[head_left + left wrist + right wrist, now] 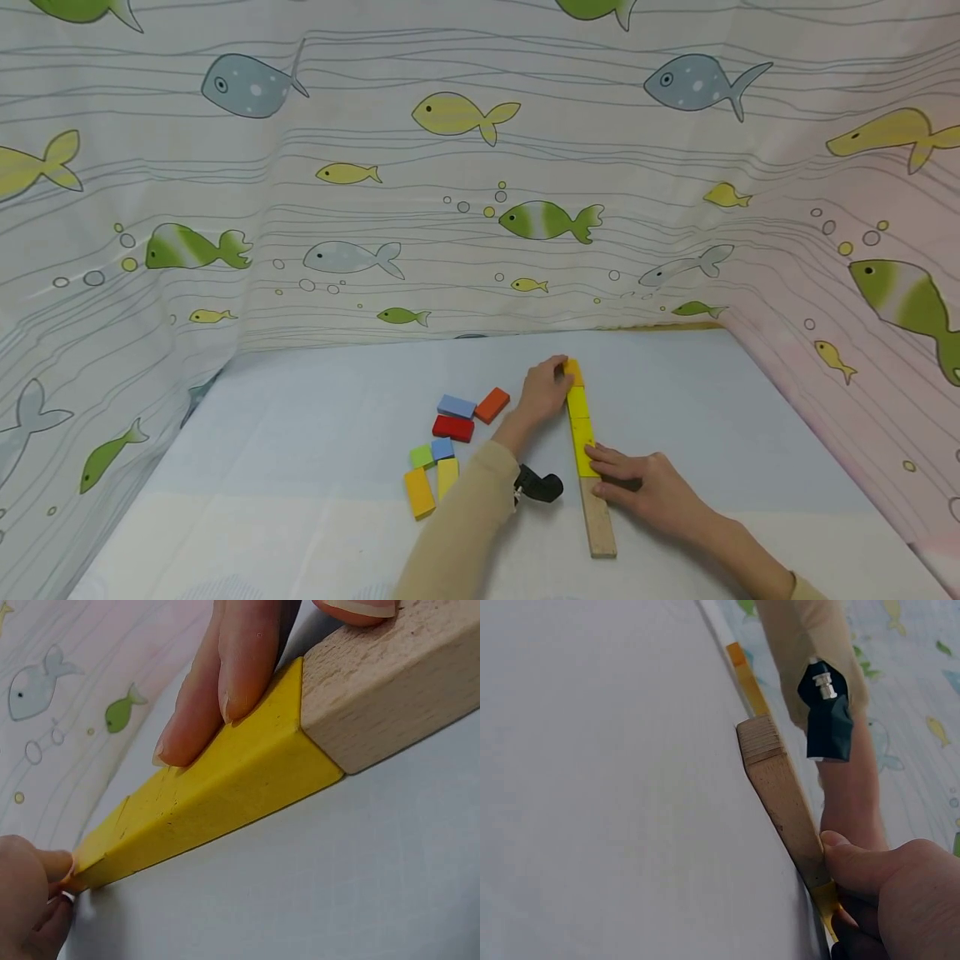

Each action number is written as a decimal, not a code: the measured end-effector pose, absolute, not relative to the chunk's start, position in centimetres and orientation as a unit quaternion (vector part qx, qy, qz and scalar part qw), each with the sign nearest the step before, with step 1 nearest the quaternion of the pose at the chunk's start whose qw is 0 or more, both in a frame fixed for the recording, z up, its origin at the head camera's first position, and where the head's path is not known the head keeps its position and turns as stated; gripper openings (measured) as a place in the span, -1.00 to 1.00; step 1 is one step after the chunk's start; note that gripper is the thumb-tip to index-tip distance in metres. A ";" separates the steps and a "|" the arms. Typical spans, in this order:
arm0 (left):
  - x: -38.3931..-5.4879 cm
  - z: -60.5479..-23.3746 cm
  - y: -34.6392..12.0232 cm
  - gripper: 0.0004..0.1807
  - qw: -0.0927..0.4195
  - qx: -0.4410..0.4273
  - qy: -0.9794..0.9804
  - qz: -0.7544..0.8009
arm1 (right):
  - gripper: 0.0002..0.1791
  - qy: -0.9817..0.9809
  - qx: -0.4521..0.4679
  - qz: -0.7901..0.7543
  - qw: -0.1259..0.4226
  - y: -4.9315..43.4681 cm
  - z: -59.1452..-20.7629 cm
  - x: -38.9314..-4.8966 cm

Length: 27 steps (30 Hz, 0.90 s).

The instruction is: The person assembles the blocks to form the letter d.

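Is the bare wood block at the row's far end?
No: in the head view, the bare wood block lies nearest, meeting a yellow block.

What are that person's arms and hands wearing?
A plain beige left sleeve, and a bit of beige right sleeve peeks in too. The left hand and right hand wear no gloves. By the left wrist sits a black gadget with a shiny silver piece.

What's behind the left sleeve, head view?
Part of a pale yellow block shows past the left edge of the left sleeve; the rest of it is covered there. Anything wholly behind the sleeve can't be seen.
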<state>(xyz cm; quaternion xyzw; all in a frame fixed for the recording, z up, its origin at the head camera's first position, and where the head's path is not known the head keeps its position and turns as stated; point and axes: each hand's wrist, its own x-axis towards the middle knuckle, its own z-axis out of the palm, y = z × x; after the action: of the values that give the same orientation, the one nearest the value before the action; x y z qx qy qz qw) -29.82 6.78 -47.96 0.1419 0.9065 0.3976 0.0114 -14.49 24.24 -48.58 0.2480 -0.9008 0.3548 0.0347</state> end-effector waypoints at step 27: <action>-29.8 -48.2 6.7 -0.53 0.008 0.138 0.898 0.418 | -0.51 -0.896 0.252 0.362 0.049 24.2 -48.7 -14.5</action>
<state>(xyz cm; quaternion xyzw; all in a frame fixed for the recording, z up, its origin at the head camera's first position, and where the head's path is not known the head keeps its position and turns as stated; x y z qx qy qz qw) -29.78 6.74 -48.18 0.1379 0.8978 0.4182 0.0078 -14.53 24.22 -48.71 0.2524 -0.8959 0.3624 0.0490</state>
